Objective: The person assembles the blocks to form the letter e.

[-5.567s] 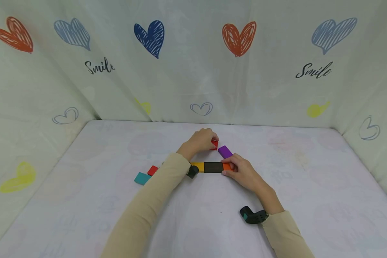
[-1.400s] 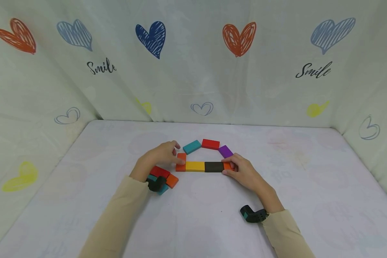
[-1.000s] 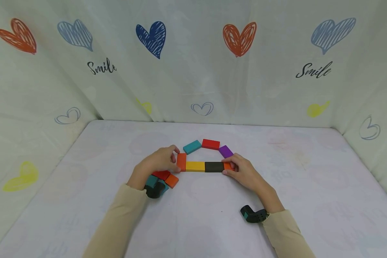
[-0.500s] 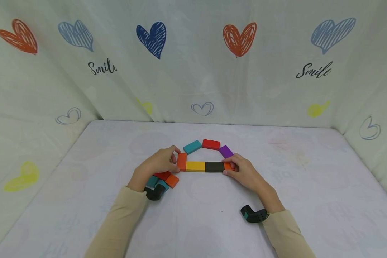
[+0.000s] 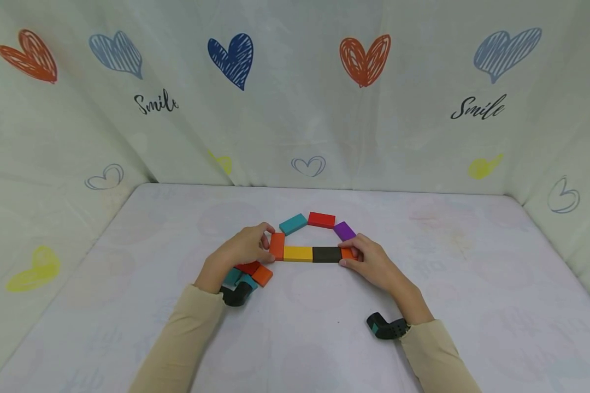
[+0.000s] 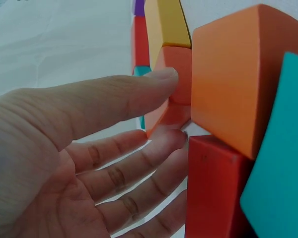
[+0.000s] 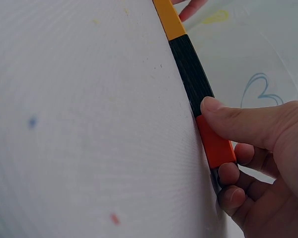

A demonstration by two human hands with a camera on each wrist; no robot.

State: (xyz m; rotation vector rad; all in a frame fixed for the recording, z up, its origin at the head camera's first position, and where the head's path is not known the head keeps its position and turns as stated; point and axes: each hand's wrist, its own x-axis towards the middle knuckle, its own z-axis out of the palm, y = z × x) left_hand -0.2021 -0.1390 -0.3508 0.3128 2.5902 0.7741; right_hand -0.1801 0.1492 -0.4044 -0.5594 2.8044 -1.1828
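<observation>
Several flat rectangular blocks lie on the white table. My left hand (image 5: 246, 244) pinches the orange block (image 5: 277, 246) at the row's left end, index finger at its far end and thumb at its near end. Beside it come a yellow block (image 5: 298, 254) and a black block (image 5: 326, 254). At the right end, my right hand (image 5: 373, 262) grips another orange block (image 7: 217, 146), partly hidden by the fingers in the head view. Behind the row, a teal block (image 5: 293, 224), a red block (image 5: 322, 220) and a purple block (image 5: 344, 231) form an arch.
Beneath the left wrist sits a loose pile with a red block (image 5: 248, 267), an orange block (image 5: 262, 275) and teal blocks (image 5: 232, 277), partly covered by the hand and the black wrist camera (image 5: 236, 295). A printed curtain (image 5: 295, 120) hangs behind the table.
The left hand has let go of the red block at the back and come forward-left to the orange block. A teal block has joined the arch. The right hand stays; little moves in the last half second.
</observation>
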